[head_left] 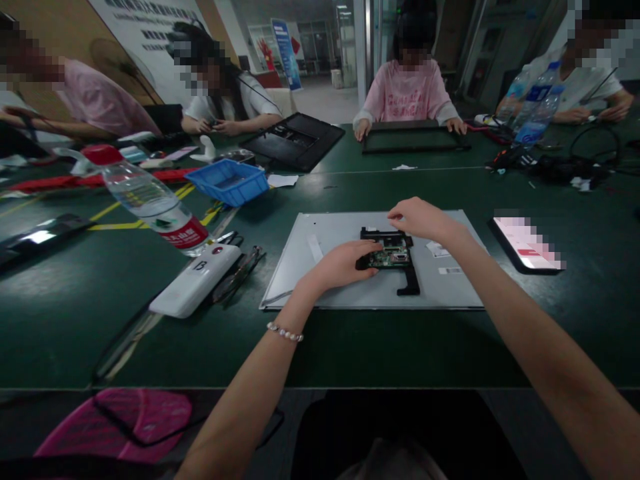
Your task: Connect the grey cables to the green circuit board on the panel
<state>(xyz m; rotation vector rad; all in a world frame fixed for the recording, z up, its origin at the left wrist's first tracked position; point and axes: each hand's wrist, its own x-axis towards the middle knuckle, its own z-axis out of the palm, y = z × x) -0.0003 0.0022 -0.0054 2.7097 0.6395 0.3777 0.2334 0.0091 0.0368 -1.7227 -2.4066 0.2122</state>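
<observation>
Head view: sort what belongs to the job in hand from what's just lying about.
In the job:
black-framed circuit board, touched by the left hand, near the right hand;
grey panel beneath it.

Apparently lying about:
red-capped water bottle;
white device marked B;
smartphone;
blue plastic bin.

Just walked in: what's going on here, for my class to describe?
The person's left hand holds the left side of a black bracket bearing a green circuit board, over a pale panel. The right hand is near the bracket's far edge; whether it pinches anything is unclear. Across the green table, a co-worker holds a larger rectangular black frame.
</observation>
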